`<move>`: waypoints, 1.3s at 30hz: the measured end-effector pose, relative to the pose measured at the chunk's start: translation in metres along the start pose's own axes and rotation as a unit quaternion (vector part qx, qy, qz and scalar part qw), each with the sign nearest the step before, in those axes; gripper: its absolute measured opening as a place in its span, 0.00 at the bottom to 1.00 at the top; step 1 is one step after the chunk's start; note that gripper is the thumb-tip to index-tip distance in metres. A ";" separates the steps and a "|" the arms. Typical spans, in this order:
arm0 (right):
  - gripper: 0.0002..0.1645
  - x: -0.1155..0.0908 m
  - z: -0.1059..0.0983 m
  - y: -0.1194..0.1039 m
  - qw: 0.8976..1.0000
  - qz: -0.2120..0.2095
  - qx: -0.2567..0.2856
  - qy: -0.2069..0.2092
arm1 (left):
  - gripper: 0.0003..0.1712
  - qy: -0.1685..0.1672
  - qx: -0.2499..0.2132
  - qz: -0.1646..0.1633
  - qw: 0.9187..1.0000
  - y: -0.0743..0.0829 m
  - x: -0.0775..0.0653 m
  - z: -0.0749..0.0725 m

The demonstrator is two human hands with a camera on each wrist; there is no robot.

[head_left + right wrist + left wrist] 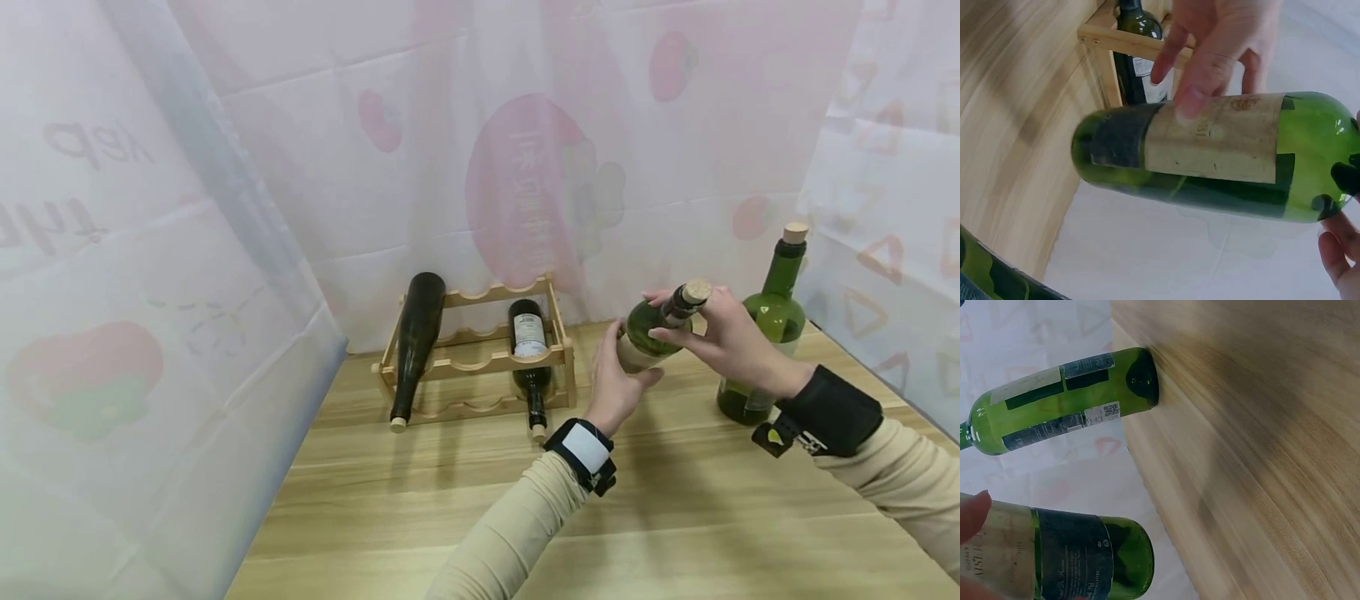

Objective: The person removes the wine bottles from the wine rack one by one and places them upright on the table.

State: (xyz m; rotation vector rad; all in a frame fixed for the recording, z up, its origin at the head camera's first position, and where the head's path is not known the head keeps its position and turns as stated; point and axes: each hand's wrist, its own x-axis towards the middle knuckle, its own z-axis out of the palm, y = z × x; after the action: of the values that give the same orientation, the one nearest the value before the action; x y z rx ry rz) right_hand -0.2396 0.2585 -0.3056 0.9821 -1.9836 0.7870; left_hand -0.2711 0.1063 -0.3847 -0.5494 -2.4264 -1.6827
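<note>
A green wine bottle (636,348) with a cork and a cream label is held tilted above the table by both hands. My left hand (617,390) grips its body, thumb on the label in the right wrist view. Around the neck and shoulder, my right hand (723,337) curls its fingers. The held bottle's base (1132,556) hangs off the tabletop in the left wrist view. To the left stands a two-tier wooden wine rack (442,367). A dark bottle (420,329) lies across its top tier, and a labelled bottle (530,333) lies in the lower tier, corks toward me.
Another corked green bottle (776,321) stands upright on the wooden table (420,508), just beyond my right wrist. Printed white curtains (420,192) enclose the back and both sides. Black bands sit on both wrists.
</note>
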 end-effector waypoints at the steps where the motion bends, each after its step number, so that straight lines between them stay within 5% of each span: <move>1: 0.30 0.001 -0.001 0.001 1.000 0.001 0.009 -0.001 | 0.47 0.001 0.002 0.000 1.000 -0.001 0.000 0.000; 12: 0.20 0.005 -0.011 -0.004 0.986 0.159 0.004 -0.041 | 0.43 -0.005 -0.001 0.002 1.000 -0.005 -0.003 0.003; 39: 0.17 0.000 -0.024 0.012 0.962 0.271 -0.018 -0.034 | 0.36 -0.047 0.023 -0.024 0.998 0.012 -0.005 0.020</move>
State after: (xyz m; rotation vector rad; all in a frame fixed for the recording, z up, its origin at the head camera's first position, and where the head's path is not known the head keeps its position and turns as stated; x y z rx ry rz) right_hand -0.2405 0.2833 -0.2954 0.4391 -2.3532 1.0108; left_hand -0.2604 0.1277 -0.3829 -0.5806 -2.5560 -1.6505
